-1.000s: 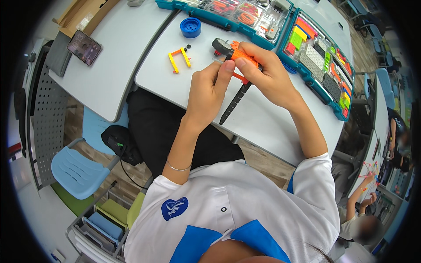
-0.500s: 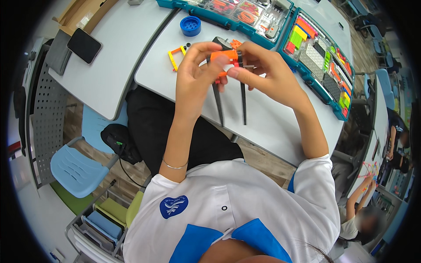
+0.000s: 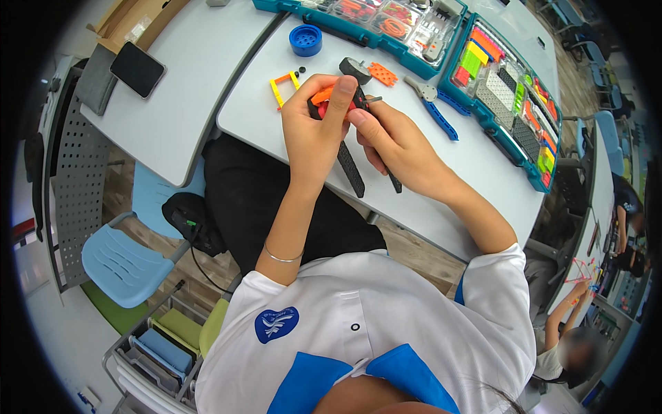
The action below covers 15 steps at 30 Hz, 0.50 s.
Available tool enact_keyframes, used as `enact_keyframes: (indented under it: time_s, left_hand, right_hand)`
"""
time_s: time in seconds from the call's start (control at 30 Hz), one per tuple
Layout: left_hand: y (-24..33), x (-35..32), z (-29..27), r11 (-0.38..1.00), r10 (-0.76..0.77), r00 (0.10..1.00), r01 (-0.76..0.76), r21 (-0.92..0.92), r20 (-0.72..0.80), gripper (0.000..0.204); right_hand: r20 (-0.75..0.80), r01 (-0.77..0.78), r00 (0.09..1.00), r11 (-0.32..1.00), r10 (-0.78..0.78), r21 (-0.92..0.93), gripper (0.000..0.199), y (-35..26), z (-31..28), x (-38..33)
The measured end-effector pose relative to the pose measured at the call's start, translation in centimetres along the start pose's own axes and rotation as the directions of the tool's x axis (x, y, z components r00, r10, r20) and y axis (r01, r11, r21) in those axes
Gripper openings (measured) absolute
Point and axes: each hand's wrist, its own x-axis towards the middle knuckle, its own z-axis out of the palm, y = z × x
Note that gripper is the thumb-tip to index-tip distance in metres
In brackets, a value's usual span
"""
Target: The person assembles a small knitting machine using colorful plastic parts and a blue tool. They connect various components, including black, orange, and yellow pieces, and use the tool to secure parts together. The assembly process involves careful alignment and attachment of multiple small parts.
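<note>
Above the front of the table, my left hand is closed around a building-piece assembly with orange, red and black parts. Two black perforated beams hang down from it. My right hand grips the assembly's right side, thumb and fingertips near a thin grey rod that sticks out. My fingers hide much of the middle. Just beyond my hands lie a black-and-grey wheel and an orange perforated plate. A yellow-and-orange frame rests left of my left hand.
A blue-handled tool lies right of my hands, beside an open teal case of sorted pieces. A blue round hub stands at the back left. On the neighbouring table are a phone and a cardboard box.
The assembly has turned in my hands, so less orange shows and the beams slant. My right hand has moved lower, uncovering the wheel, orange plate and blue-handled tool.
</note>
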Motion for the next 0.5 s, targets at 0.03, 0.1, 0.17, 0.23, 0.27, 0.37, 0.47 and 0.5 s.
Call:
enact_keyframes:
  time_s: [0.03,0.1,0.17,0.23,0.27,0.37,0.47,0.5]
  left_hand:
    - [-0.21,-0.12,-0.07,1.000,0.009,1.000,-0.009,-0.015,-0.013,0.035]
    - [-0.31,-0.36,-0.05,0.999,0.028,0.999,-0.030,-0.040,-0.030,0.035]
    - [-0.30,-0.60,0.10,0.997,0.049,0.998,-0.051,-0.060,-0.036,0.036]
    - [-0.52,-0.53,0.07,0.994,0.051,0.998,-0.053,-0.100,-0.023,0.036]
    - [-0.65,-0.53,0.02,0.991,0.052,0.999,-0.053,-0.119,-0.017,0.036]
    - [-0.87,-0.48,-0.10,0.989,0.034,0.999,-0.035,-0.146,-0.006,0.036]
    - [-0.98,-0.41,-0.10,0.986,0.054,0.998,-0.056,-0.160,-0.014,0.035]
    - [-0.92,-0.37,-0.08,0.983,0.068,0.998,-0.068,-0.170,-0.004,0.035]
  right_hand:
    - [-0.041,0.094,0.995,0.995,-0.095,-0.023,0.037,0.40,0.43,0.12]
    - [-0.115,0.273,0.953,0.958,-0.282,-0.083,0.038,1.26,1.11,0.28]
    - [-0.094,0.241,0.963,0.964,-0.251,-0.109,0.038,0.95,1.03,-0.01]
    - [-0.071,0.211,0.974,0.974,-0.217,-0.078,0.039,0.85,0.93,-0.13]
    - [-0.058,0.196,0.979,0.980,-0.197,-0.034,0.039,0.89,0.85,-0.10]
    - [-0.047,0.225,0.973,0.974,-0.224,0.021,0.041,0.97,0.76,0.12]
    - [-0.024,0.227,0.974,0.973,-0.227,0.025,0.043,0.91,0.61,0.16]
    - [-0.013,0.218,0.976,0.976,-0.218,0.022,0.043,0.75,0.44,0.20]
